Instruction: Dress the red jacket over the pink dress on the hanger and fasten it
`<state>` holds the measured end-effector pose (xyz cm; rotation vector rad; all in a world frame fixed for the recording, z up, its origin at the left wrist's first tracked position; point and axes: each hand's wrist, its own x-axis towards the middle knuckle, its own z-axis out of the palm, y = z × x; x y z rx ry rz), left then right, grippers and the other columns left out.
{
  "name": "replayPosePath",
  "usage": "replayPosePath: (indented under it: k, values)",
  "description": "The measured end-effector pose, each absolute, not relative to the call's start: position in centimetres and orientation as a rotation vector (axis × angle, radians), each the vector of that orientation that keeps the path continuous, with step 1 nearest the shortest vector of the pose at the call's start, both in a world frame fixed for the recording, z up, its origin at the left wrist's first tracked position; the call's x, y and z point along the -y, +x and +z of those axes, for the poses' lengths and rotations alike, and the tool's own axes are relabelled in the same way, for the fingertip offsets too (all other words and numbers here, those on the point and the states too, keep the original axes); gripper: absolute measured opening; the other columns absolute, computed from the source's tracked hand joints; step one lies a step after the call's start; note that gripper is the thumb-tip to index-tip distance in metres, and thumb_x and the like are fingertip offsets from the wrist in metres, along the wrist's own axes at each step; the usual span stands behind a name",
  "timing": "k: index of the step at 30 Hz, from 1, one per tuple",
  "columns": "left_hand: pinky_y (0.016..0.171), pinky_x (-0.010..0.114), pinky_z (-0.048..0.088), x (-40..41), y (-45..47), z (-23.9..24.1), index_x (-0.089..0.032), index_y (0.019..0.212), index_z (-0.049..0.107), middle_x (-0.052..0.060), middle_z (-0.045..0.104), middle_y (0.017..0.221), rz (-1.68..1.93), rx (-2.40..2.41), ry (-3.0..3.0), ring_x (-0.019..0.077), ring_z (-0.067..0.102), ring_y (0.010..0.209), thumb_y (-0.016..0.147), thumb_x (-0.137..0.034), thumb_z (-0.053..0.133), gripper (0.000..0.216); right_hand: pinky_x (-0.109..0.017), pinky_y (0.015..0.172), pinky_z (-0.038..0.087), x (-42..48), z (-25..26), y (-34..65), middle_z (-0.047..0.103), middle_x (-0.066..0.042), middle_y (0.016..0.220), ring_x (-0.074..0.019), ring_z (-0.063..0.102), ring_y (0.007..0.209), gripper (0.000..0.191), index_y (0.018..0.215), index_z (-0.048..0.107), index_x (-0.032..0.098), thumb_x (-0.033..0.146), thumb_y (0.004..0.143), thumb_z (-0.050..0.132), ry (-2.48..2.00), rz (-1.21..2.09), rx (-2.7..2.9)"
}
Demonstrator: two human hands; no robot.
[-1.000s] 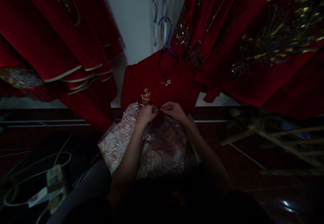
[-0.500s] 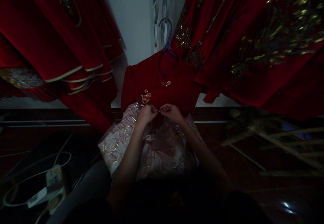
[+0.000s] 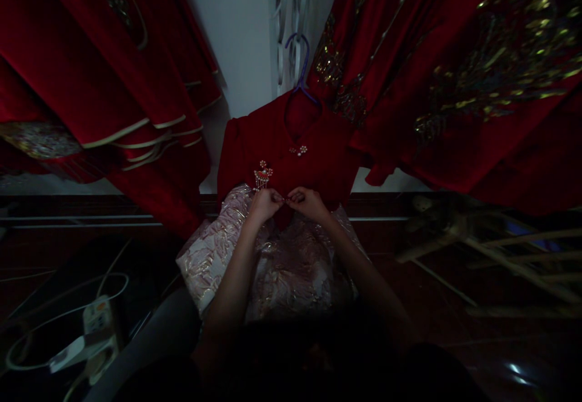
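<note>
Red garments flank a pale wall, before which a red top hangs on a purple hanger, left hand and right hand pinching a small piece, too tiny to identify, at its lower front.

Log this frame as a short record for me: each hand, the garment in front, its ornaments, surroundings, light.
Left hand: left hand, fingers pinching a small item, too tiny to identify
Right hand: right hand, fingers pinching at the same item
Garment: red top on a purple hanger
Ornaments: tasselled one; flower one near the neckline
Below forearms: patterned fabric
Surroundings: power strip, lower left
Light: dim
</note>
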<state>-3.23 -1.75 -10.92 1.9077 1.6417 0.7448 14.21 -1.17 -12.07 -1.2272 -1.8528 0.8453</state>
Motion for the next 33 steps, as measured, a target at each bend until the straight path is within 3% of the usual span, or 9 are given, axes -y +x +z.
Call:
replayPosePath:
  k: [18, 27, 33]
  values:
    - [0.073, 0.024, 0.048, 2.4, -3.9, -10.3, -0.024, 0.086, 0.076, 0.002, 0.075, 0.084, 0.681, -1.746, 2.030, 0.0168, 0.067, 0.077, 0.076, -0.022, 0.061, 0.018, -0.021, 0.065, 0.050, 1.8, -11.6, 13.6, 0.069, -0.001, 0.073, -0.0103, 0.062, 0.065, 0.014, 0.081, 0.067, 0.017, 0.021, 0.069, 0.064, -1.235, 0.792, 1.837]
    - [0.075, 0.023, 0.048, 1.8, -4.6, -10.5, -0.021, 0.089, 0.069, 0.000, 0.073, 0.091, 1.050, -1.763, 1.848, 0.0127, 0.065, 0.077, 0.080, -0.022, 0.054, 0.018, -0.024, 0.069, 0.051, 1.0, -8.8, 16.8, 0.071, -0.004, 0.082, -0.0119, 0.064, 0.071, 0.018, 0.088, 0.068, 0.016, 0.027, 0.075, 0.064, -1.193, 0.731, 1.730]
    - [0.068, 0.022, 0.045, 2.0, -4.8, -10.5, -0.021, 0.093, 0.066, 0.000, 0.071, 0.082, 0.804, -1.623, 1.947, 0.0133, 0.064, 0.074, 0.077, -0.023, 0.058, 0.018, -0.026, 0.068, 0.053, 1.4, -6.4, 19.0, 0.071, -0.006, 0.084, -0.0134, 0.065, 0.073, 0.023, 0.090, 0.067, 0.016, 0.035, 0.077, 0.064, -1.191, 0.745, 1.681]
